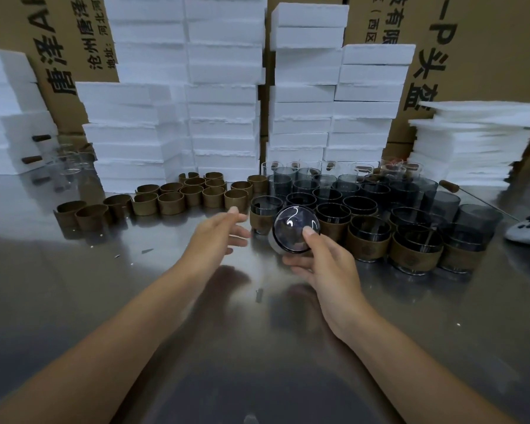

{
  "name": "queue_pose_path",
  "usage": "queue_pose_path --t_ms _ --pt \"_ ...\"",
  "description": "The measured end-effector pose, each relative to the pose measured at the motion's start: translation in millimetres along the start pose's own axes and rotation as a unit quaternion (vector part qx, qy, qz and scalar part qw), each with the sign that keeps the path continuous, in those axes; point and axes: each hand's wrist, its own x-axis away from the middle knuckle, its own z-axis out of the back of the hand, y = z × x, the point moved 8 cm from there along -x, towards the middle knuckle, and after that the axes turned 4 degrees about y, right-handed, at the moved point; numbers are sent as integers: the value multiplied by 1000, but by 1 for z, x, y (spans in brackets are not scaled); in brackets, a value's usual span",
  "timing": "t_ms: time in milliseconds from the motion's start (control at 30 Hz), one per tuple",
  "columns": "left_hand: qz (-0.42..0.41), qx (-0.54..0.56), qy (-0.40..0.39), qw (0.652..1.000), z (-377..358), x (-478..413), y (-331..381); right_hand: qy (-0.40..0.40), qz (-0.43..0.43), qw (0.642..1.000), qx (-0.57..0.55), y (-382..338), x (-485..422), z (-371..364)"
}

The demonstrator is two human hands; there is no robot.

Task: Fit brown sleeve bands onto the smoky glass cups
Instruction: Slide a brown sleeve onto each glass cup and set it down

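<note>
My right hand [322,264] grips a smoky glass cup [294,229], tipped on its side so its round base faces me, just above the steel table [135,301]. My left hand [219,232] hovers open to its left, fingers stretched toward the loose brown sleeve bands [172,201] lined up across the middle. Behind and right of the held cup stand several smoky cups wearing brown bands [369,243]. Bare smoky cups [325,186] crowd behind those.
Tall stacks of white foam boxes [224,96] and cardboard cartons [478,41] wall off the back. Thin foam sheets [471,142] pile at the right. Clear glasses [69,162] stand at the back left. A grey object [527,232] lies at the right edge.
</note>
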Motion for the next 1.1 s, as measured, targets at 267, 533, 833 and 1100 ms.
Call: queue_pose_path --t_ms 267,533,833,1100 --pt "-76 -246 59 964 17 -76 -6 -25 4 1000 4 8 -5 -5" --pt "-68 -408 1 910 -11 -129 -17 -47 27 999 -7 9 -7 -10" --pt "-40 -450 79 889 1 -123 -16 -31 13 999 -15 13 -8 -8" --pt "-113 -246 166 948 37 -56 7 -22 -1 1000 16 13 -9 -5"
